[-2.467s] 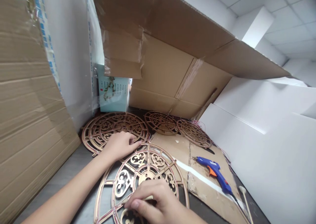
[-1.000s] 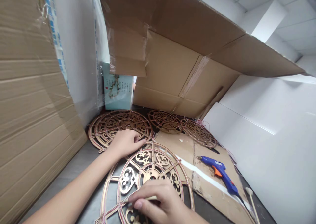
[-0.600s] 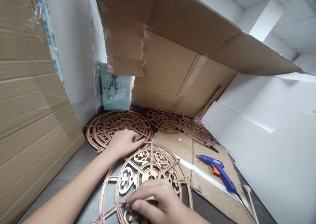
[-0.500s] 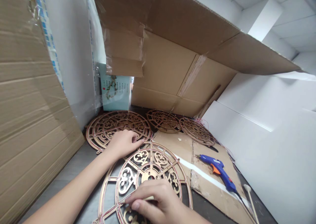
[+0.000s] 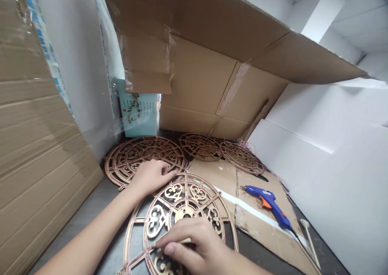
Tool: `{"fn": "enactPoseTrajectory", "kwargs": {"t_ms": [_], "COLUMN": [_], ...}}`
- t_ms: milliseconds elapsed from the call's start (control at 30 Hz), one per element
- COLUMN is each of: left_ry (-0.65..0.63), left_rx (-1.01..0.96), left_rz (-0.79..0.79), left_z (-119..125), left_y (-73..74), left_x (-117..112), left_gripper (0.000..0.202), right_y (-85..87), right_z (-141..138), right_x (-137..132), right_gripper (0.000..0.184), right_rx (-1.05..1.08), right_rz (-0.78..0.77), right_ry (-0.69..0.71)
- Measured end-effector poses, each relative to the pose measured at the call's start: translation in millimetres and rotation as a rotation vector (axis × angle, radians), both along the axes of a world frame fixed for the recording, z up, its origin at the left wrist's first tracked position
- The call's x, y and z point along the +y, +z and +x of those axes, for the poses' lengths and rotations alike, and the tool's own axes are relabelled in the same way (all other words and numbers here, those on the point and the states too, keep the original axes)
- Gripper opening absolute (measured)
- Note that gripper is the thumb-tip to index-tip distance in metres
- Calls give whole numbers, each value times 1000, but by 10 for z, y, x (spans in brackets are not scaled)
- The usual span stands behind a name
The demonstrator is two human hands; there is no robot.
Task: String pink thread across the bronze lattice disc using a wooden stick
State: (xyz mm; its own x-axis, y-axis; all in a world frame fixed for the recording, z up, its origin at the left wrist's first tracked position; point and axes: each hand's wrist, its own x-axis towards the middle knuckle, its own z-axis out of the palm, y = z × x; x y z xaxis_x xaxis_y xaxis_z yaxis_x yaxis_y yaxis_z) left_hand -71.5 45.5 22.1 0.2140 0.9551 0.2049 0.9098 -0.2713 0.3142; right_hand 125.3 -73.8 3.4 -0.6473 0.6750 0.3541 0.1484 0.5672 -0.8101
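Observation:
A round gold fretwork panel with cut-out scrolls lies flat in front of me. My left hand rests on its far left rim, fingers curled and pressed down on the edge. My right hand lies over the panel's near part, thumb and fingers pinched on a thin pale stick held against the fretwork. A stack of similar large panels sits just behind my left hand.
Two smaller round fretwork discs lie further back. A blue glue gun rests on a flat cardboard sheet at right, a wooden stick beside it. Cardboard boxes and white boards wall in the space.
Both hands stay on the panel in the same grip. Only the view has shifted slightly.

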Motion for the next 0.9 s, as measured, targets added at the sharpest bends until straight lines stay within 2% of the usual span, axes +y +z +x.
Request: {"fn": "enactPoseTrajectory", "kwargs": {"t_ms": [200, 300, 367, 500, 600, 667, 733, 800, 900], "left_ry": [-11, -8, -6, -7, -7, -3, 1, 1, -5], "left_rx": [4, 14, 17, 16, 9, 5, 1, 0, 3], "left_rz": [13, 14, 14, 10, 5, -1, -5, -9, -8], "left_z": [-17, -21, -20, -13, -6, -3, -3, -5, -10], "left_y": [-28, -36, -32, -16, -8, -6, -4, -2, -2], "left_x": [9, 2, -7, -16, -6, 5, 12, 15, 14], "left_gripper": [53, 52, 53, 56, 55, 54, 53, 53, 54], "right_y": [8, 48, 56, 14, 20, 55, 91, 117, 140], "right_z": [-18, -16, -5, 22, 35, 39, 42, 46, 55], "right_x": [-19, -26, -17, 54, 119, 143, 143, 118, 49], "right_gripper": [27, 27, 34, 57, 60, 58, 58, 55, 40], "right_rx": [35, 65, 93, 168, 331, 457, 473, 384, 198], "right_rz": [15, -30, -155, -566, -838, -937, -912, -786, -427], "right_ry": [1, -58, -118, -171, -238, -280, -305, -321, -323]}}
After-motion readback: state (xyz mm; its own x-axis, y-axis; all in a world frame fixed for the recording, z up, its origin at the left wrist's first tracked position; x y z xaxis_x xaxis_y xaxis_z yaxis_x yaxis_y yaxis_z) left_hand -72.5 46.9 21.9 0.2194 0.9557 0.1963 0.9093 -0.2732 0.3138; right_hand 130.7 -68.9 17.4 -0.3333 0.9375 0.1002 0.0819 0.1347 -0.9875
